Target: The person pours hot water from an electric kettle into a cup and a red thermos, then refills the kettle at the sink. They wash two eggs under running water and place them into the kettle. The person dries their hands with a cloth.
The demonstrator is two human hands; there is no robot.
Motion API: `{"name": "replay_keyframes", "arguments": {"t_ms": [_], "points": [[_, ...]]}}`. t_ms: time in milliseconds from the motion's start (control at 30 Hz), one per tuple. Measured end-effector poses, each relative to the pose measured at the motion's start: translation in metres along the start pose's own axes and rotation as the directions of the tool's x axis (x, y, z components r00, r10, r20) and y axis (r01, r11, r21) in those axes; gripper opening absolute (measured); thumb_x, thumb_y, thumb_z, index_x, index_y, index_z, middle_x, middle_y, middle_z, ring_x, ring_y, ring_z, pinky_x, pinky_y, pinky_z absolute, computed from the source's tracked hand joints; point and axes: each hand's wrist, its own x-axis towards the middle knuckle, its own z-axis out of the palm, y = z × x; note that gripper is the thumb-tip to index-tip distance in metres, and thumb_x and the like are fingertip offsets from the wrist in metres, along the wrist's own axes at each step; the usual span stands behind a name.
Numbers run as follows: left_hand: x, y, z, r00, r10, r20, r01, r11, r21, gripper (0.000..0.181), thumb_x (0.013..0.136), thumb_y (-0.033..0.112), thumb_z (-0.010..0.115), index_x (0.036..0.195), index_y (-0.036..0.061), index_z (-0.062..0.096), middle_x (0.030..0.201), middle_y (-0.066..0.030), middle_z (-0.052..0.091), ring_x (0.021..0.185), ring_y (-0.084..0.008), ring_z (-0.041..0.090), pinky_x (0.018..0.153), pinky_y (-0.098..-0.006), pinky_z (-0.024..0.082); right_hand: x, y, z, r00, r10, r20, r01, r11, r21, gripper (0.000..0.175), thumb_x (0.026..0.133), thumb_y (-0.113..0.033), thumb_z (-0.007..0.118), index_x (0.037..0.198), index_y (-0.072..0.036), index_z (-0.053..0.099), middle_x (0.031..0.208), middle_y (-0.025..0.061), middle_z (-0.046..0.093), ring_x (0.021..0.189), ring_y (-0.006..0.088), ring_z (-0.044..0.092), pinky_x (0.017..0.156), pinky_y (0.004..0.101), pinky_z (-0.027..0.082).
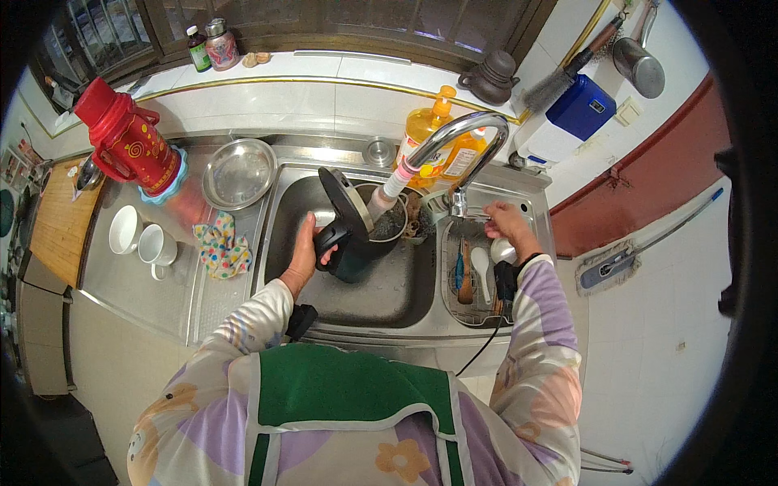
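Note:
My left hand (301,252) grips the black handle of an electric kettle (358,261), which is tilted over the sink basin. Its black lid (334,188) is swung up. A pink and white extension (392,188) on the chrome faucet (459,130) reaches down to the kettle's round mouth (389,222). Close to the faucet's base, my right hand (509,222) has its fingers bent; whether they grip anything is unclear. Under that hand, a wire basket (448,304) holds a wooden spatula (465,285), a white spoon (481,267) and other utensils.
Yellow detergent bottles (419,130) stand behind the faucet. Left of the sink basin (377,310) are a metal dish (238,173), a dotted cloth (223,248), two white mugs (126,229) and a red thermos (130,143). A dark teapot (491,76) sits on the sill.

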Motion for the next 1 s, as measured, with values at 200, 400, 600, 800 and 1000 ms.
{"name": "replay_keyframes", "arguments": {"t_ms": [200, 400, 600, 800, 1000], "points": [[-0.002, 0.001, 0.001, 1.000, 0.006, -0.009, -0.006, 1.000, 0.018, 0.079, 0.081, 0.072, 0.027, 0.070, 0.0002, 0.058, 0.053, -0.0043, 0.052, 0.040, -0.0098, 0.043, 0.039, -0.0202, 0.033, -0.001, -0.010, -0.003, 0.999, -0.013, -0.038, 0.018, 0.988, 0.153, 0.055, 0.079, -0.032, 0.062, 0.125, -0.007, 0.045, 0.086, 0.0099, 0.058, 0.064, 0.0161, 0.059, 0.055, 0.0257, 0.052], [-0.010, 0.001, -0.006, 0.999, -0.009, -0.031, 0.009, 1.000, -0.006, 0.074, 0.084, 0.066, 0.028, 0.077, -0.0011, 0.059, 0.057, -0.0060, 0.055, 0.040, -0.0090, 0.044, 0.038, -0.0201, 0.035, -0.021, 0.000, -0.004, 0.994, -0.106, -0.019, 0.106, 0.993, 0.054, 0.047, 0.080, -0.026, 0.060, 0.121, -0.006, 0.047, 0.083, 0.0063, 0.059, 0.063, 0.0134, 0.058, 0.053, 0.0254, 0.049], [-0.020, 0.000, -0.019, 1.000, -0.008, -0.020, 0.009, 0.999, 0.042, 0.073, 0.087, 0.063, 0.027, 0.071, -0.0016, 0.059, 0.056, -0.0067, 0.055, 0.038, -0.0096, 0.044, 0.037, -0.0205, 0.034, -0.044, 0.000, 0.009, 0.982, -0.164, 0.092, 0.151, 0.979, 0.135, 0.033, 0.087, -0.020, 0.052, 0.117, -0.007, 0.052, 0.091, 0.0052, 0.063, 0.070, 0.0119, 0.060, 0.058, 0.0238, 0.048], [-0.025, 0.001, -0.020, 0.999, 0.012, 0.030, -0.018, 0.978, 0.208, 0.073, 0.089, 0.058, 0.026, 0.068, -0.0030, 0.060, 0.051, -0.0058, 0.053, 0.036, -0.0099, 0.043, 0.037, -0.0218, 0.033, -0.098, -0.029, 0.055, 0.868, -0.358, 0.343, 0.300, 0.930, 0.212, 0.029, 0.089, -0.025, 0.051, 0.111, -0.007, 0.058, 0.093, 0.0039, 0.064, 0.074, 0.0103, 0.060, 0.064, 0.0221, 0.047], [-0.026, 0.008, -0.007, 0.998, -0.037, 0.042, 0.021, 0.948, 0.318, 0.073, 0.090, 0.057, 0.026, 0.068, -0.0041, 0.060, 0.050, -0.0056, 0.053, 0.036, -0.0100, 0.043, 0.037, -0.0227, 0.034, -0.135, -0.063, 0.089, 0.744, -0.502, 0.441, 0.415, 0.865, 0.284, 0.031, 0.090, -0.031, 0.052, 0.108, -0.008, 0.060, 0.086, 0.0012, 0.062, 0.070, 0.0073, 0.057, 0.062, 0.0205, 0.045]]}}
